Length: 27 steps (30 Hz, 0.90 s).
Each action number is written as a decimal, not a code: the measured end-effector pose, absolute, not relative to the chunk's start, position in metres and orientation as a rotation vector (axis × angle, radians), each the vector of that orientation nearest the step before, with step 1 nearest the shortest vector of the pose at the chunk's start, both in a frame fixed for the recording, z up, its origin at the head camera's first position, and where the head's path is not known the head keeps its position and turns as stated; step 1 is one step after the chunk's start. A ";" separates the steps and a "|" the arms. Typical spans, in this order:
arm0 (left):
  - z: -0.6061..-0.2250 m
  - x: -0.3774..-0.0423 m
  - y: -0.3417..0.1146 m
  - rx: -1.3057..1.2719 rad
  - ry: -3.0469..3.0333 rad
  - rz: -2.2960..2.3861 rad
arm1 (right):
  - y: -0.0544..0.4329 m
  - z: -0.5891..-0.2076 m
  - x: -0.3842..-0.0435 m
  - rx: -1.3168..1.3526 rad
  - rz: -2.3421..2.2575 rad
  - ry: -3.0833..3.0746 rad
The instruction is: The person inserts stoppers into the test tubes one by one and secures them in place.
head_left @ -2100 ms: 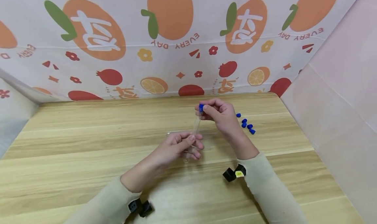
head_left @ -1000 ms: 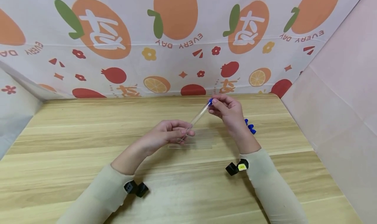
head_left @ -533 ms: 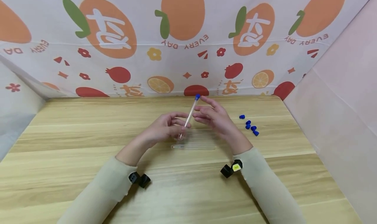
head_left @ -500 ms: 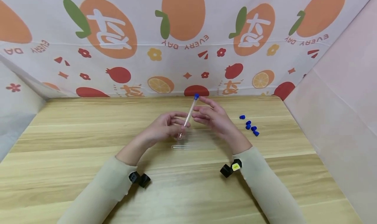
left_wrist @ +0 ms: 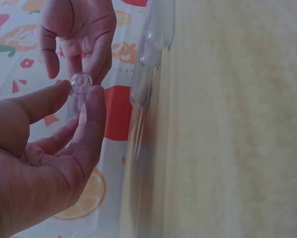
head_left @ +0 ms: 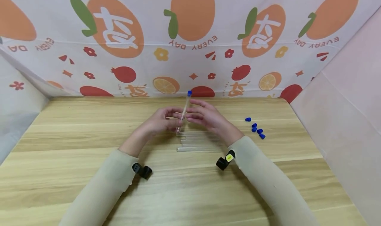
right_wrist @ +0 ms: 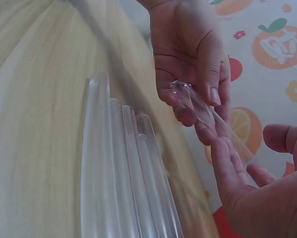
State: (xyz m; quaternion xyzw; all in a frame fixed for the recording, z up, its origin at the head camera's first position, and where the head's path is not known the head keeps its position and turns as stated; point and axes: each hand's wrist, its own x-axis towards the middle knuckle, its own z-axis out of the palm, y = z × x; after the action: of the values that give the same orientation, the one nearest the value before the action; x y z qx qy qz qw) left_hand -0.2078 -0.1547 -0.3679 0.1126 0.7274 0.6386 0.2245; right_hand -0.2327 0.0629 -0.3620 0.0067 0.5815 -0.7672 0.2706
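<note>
A clear test tube (head_left: 185, 107) with a blue stopper (head_left: 189, 93) in its top leans slightly to the right above the table. Near its rounded lower end, my left hand (head_left: 160, 123) pinches it between thumb and fingers. The right hand (head_left: 207, 118) is beside the tube with fingers stretched toward it, and in the right wrist view its fingertips reach the tube or the left fingers; contact is hard to tell. That rounded tube end (left_wrist: 81, 83) faces the camera in the left wrist view, where the stopper cannot be made out.
Several clear test tubes (head_left: 200, 150) lie side by side on the wooden table (head_left: 166, 193), below the hands. Several loose blue stoppers (head_left: 254, 127) lie to the right. A fruit-print cloth (head_left: 160, 24) hangs along the back edge.
The right hand's grip on the blue stopper has loosened, and its fingers are now straighter beside the tube. The tube has swung more upright, and both hands have moved left with it.
</note>
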 end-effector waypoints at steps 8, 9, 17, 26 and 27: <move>-0.373 -0.212 -0.160 0.247 1.966 1.767 | 0.053 -0.369 -0.239 0.064 -2.058 1.551; -0.373 -0.212 -0.161 0.233 1.955 1.768 | 0.052 -0.370 -0.239 0.065 -2.053 1.552; -0.374 -0.215 -0.167 0.160 1.899 1.763 | 0.042 -0.375 -0.245 0.098 -2.011 1.562; -0.373 -0.216 -0.174 0.138 1.878 1.725 | 0.032 -0.378 -0.250 0.125 -1.960 1.578; -0.373 -0.217 -0.174 0.133 1.876 1.727 | 0.032 -0.378 -0.250 0.123 -1.962 1.576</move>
State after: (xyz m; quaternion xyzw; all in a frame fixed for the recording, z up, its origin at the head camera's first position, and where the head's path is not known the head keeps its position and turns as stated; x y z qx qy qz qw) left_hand -0.2168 -0.1743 -0.3733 0.0497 0.7033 0.6472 0.2899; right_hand -0.2504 0.0318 -0.3783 0.0465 0.5953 -0.7414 0.3061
